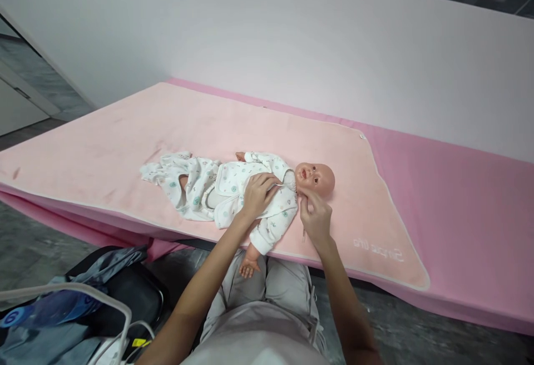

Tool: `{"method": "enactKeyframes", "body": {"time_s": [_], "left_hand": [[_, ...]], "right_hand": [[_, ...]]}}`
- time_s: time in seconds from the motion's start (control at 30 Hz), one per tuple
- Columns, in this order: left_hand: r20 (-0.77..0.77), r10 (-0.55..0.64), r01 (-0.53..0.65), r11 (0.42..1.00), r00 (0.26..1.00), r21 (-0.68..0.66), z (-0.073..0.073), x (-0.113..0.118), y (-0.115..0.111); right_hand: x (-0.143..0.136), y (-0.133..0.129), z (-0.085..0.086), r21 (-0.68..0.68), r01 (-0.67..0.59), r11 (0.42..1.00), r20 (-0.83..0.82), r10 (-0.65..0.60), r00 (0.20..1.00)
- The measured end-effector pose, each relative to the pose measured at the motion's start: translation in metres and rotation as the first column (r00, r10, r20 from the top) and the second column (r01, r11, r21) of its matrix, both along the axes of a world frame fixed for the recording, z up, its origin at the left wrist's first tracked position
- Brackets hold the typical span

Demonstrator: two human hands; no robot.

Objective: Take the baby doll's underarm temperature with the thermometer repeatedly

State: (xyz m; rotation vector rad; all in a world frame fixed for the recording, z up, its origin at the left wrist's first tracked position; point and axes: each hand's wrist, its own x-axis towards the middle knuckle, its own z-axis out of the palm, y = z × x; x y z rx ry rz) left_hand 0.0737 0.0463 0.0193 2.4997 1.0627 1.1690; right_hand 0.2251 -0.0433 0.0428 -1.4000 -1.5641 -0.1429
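Observation:
A baby doll (316, 178) lies on its back, its head to the right and its face toward the far side. It wears a white printed shirt (277, 223), open at the lower front, and matching trousers (198, 181) bunched round its legs. My left hand (259, 193) rests on the doll's chest, its fingers closed on the shirt cloth; a thin white strip shows at the fingertips. Beside the doll's neck, my right hand (317, 217) is closed in a pinch at the collar. What lies between its fingertips is hidden.
The doll lies on a peach mat (104, 131) over a pink-covered table (471, 203), with a white wall (312, 48) behind. One doll hand (249, 265) hangs over the near edge. To the lower left, a black chair (137, 292) carries clothing and a blue bottle (58, 306).

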Motion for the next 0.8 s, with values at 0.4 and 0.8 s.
{"method": "enactKeyframes", "body": {"time_s": [0.4,0.8], "left_hand": [[-0.125,0.079,-0.062,0.989,0.989,0.133,-0.014,0.001,0.003],[-0.156,0.074,-0.052,0.989,0.985,0.140,-0.014,0.001,0.003]], "right_hand": [[-0.031,0.067,-0.029,0.195,-0.288,0.938,0.050,0.284,0.958],[-0.028,0.062,-0.035,0.130,-0.263,0.956,0.042,0.260,0.965]]}}
